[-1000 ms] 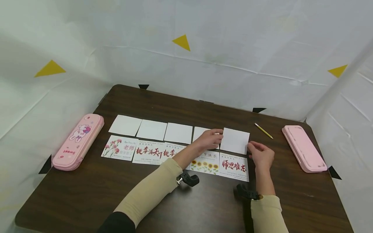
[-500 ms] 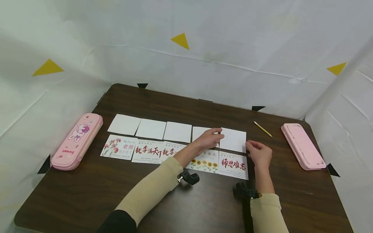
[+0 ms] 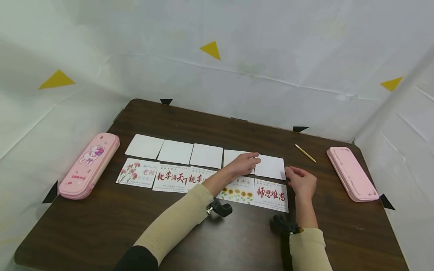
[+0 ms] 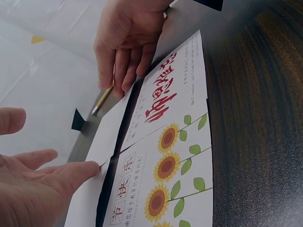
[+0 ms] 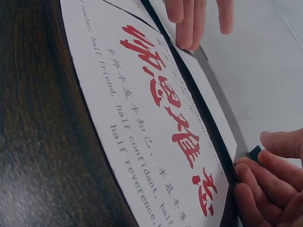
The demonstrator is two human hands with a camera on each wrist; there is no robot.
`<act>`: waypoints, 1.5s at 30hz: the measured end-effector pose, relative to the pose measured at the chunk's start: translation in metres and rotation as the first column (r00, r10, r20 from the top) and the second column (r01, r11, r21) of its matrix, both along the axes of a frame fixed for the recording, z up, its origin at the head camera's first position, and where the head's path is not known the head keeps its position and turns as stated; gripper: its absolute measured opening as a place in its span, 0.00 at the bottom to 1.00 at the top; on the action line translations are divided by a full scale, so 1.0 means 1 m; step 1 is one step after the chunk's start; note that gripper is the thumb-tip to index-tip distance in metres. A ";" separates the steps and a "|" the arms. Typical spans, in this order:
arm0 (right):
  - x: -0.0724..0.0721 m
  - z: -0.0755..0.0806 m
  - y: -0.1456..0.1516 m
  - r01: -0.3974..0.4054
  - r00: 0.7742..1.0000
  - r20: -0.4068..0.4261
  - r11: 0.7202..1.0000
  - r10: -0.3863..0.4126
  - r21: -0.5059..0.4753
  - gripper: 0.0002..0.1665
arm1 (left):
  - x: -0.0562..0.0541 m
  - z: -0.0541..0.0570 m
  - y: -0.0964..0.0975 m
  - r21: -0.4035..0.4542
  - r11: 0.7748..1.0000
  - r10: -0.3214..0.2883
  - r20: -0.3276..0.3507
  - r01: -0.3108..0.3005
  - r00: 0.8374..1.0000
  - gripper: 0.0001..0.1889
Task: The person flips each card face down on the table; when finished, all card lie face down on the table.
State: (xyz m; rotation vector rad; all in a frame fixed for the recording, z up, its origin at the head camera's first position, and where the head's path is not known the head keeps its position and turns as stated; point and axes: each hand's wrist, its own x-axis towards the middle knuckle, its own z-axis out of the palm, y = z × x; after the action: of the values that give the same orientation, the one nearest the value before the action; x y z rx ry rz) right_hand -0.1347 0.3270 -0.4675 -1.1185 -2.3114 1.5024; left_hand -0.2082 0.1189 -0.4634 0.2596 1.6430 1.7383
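A blank white card (image 3: 270, 167) lies at the right end of the back row, between my two hands. My left hand (image 3: 241, 164) has its fingers extended, and their tips touch the seam at that card's left edge, over a neighbouring blank card (image 3: 230, 154). My right hand (image 3: 303, 182) is at the card's right edge, fingertips against it, thumb apart in the right wrist view. Just in front lies a printed card with red lettering (image 3: 270, 194). Beside it is a sunflower card (image 4: 165, 170), partly under my left forearm in the head view.
Three more blank cards (image 3: 175, 151) continue the back row leftward, above a carnation card (image 3: 136, 172) and red-lettered cards (image 3: 173, 177). A pink pencil case (image 3: 89, 165) stands at the left, another pink case (image 3: 352, 173) at the right. A yellow pencil (image 3: 305, 153) lies behind my right hand.
The rightmost blank card has slid left and slightly toward me, closing the gap to its neighbour. My right hand has moved a little left with it; my left hand has hardly moved.
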 end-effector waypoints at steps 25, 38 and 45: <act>0.003 0.012 -0.023 -0.125 0.960 -0.259 0.991 0.109 -0.047 0.22 | 0.015 0.022 -0.035 0.036 0.996 0.083 -0.125 -0.079 0.989 0.24; -0.004 0.014 -0.149 -0.588 0.790 -0.354 0.783 0.502 -0.202 0.19 | 0.039 0.033 -0.174 -0.151 0.950 0.163 -0.509 -0.274 0.845 0.24; -0.002 0.007 -0.230 -0.760 0.650 -0.422 0.551 0.632 -0.344 0.19 | 0.055 0.026 -0.264 -0.317 0.796 0.222 -0.640 -0.516 0.735 0.26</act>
State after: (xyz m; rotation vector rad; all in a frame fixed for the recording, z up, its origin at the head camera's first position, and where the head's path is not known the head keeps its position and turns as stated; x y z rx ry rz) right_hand -0.1363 0.0969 -0.4610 0.0838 -2.3482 2.4525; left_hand -0.1531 -0.1453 -0.4372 0.2312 2.6908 1.5329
